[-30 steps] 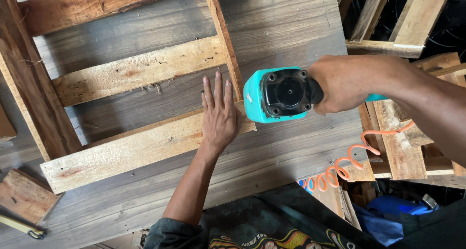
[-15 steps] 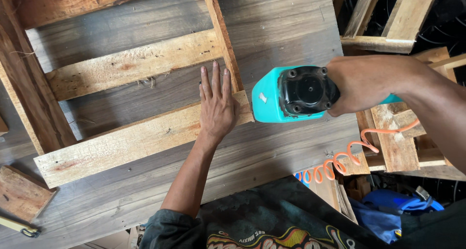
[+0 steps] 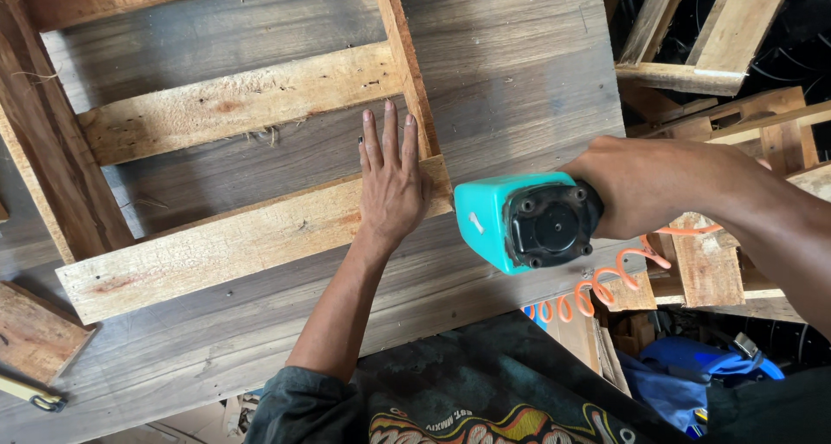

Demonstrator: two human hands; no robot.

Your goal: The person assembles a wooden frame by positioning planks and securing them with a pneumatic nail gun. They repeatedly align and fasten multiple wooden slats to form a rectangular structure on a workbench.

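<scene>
While gripped, nail gun (image 3: 528, 222) beside plank (image 3: 251, 241)

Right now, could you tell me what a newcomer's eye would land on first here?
The turquoise nail gun at centre right stands out first, gripped by the right hand, with a coiled orange air hose trailing below it. Next is the left hand, pressed flat on the pale wooden slat of a rough frame lying on the grey plank bench.
</scene>
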